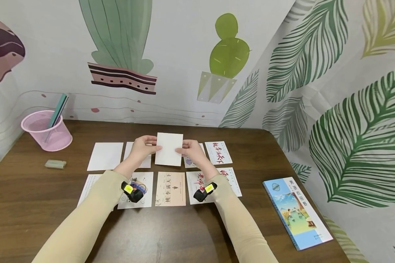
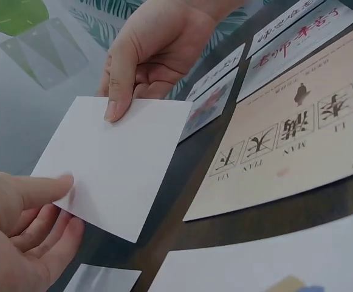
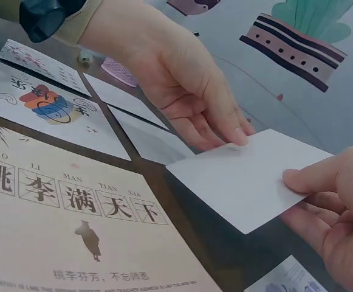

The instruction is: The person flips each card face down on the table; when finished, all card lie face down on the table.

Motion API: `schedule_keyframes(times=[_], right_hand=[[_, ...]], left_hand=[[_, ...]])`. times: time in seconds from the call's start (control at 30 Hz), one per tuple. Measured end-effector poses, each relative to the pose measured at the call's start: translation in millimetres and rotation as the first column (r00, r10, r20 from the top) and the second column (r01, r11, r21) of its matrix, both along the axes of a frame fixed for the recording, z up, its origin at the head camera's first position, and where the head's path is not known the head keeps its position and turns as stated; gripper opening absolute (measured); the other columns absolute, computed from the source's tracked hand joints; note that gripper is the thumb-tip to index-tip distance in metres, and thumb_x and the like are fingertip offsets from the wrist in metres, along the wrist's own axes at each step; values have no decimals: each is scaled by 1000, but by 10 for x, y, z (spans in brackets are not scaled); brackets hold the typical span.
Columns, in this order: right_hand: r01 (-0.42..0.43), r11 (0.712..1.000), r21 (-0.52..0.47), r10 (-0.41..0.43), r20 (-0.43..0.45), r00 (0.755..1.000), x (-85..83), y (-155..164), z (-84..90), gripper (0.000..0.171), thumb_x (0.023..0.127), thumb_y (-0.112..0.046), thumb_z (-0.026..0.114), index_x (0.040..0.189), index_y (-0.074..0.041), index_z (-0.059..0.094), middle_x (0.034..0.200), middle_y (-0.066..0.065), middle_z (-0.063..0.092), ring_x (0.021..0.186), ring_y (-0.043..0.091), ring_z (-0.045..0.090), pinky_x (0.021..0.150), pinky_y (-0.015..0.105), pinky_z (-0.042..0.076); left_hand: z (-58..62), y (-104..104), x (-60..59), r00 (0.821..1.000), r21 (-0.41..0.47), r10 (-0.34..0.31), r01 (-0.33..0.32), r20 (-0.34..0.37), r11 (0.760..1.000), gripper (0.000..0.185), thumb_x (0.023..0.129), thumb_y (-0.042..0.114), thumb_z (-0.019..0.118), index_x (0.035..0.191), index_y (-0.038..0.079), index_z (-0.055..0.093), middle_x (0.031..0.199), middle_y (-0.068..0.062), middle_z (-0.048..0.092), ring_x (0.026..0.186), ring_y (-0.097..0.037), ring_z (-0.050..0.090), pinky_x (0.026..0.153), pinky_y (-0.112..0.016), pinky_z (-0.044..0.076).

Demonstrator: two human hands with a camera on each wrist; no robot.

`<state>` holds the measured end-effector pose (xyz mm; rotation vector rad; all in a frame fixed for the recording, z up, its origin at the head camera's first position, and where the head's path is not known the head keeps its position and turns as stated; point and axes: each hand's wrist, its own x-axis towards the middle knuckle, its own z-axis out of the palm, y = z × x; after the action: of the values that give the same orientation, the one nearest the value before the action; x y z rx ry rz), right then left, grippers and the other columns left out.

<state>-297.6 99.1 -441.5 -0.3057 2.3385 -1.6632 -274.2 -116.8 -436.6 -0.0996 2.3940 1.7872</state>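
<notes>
Both hands hold a blank white card (image 1: 169, 149) lifted a little above the brown table (image 1: 36, 204), over the back row of cards. My left hand (image 1: 148, 146) pinches its left edge, thumb on top. My right hand (image 1: 185, 149) pinches the right edge. In the left wrist view the white card (image 2: 115, 161) sits between my left hand (image 2: 30, 222) at the lower left and my right hand (image 2: 146, 58) above. The right wrist view shows the white card (image 3: 249, 173) tilted, with my right hand (image 3: 331, 204) on its near edge and my left hand (image 3: 188, 91) on the far edge.
Two rows of cards lie on the table: a blank one (image 1: 105, 156), a beige card with black characters (image 1: 170, 189), a colourful one (image 1: 140, 188) and red-lettered ones (image 1: 218, 152). A pink mesh basket (image 1: 47, 131), an eraser (image 1: 55, 164) and a blue book (image 1: 296, 212) lie around them.
</notes>
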Motion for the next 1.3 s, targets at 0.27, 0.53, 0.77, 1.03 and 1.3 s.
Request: schedule_keyframes(times=[0.27, 0.53, 0.77, 1.03, 1.3], right_hand=[[67, 988, 137, -68, 2, 998, -2, 0, -56, 32, 88, -15, 73, 114, 3, 66, 104, 18, 70, 85, 20, 71, 79, 30, 59], [170, 948, 270, -148, -98, 984, 30, -25, -60, 40, 81, -16, 80, 115, 1, 69, 98, 14, 74, 76, 21, 73, 64, 24, 56], [222, 894, 389, -149, -208, 967, 40, -85, -61, 34, 78, -20, 83, 106, -3, 74, 87, 9, 74, 67, 15, 68, 57, 18, 48], [229, 875, 426, -156, -200, 967, 57, -142, -67, 33, 79, -20, 82, 106, -3, 74, 86, 8, 75, 66, 15, 68, 53, 19, 45], [254, 869, 424, -173, -221, 960, 72, -153, -89, 35, 78, -17, 83, 107, -1, 73, 85, 9, 76, 71, 18, 71, 58, 20, 50]], left_hand=[[-70, 22, -17, 1000, -44, 21, -21, 1, 999, 52, 88, 8, 71, 135, -2, 50, 125, -22, 59, 107, -30, 62, 87, -31, 57], [-87, 48, -11, 997, -223, 30, -45, -71, 974, 46, 86, 11, 74, 126, -4, 58, 115, -23, 66, 105, -35, 65, 84, -39, 56], [-97, 67, -3, 995, -327, 20, -49, -93, 944, 44, 87, 15, 74, 124, -6, 60, 114, -23, 68, 107, -36, 63, 90, -46, 53], [-104, 84, 13, 990, -408, 11, -67, -137, 910, 45, 87, 14, 74, 124, -7, 60, 112, -23, 68, 105, -38, 62, 90, -47, 51], [-146, 92, 5, 984, -413, -9, -66, -176, 908, 47, 85, 10, 74, 126, -8, 59, 110, -23, 68, 100, -37, 63, 85, -46, 52]])
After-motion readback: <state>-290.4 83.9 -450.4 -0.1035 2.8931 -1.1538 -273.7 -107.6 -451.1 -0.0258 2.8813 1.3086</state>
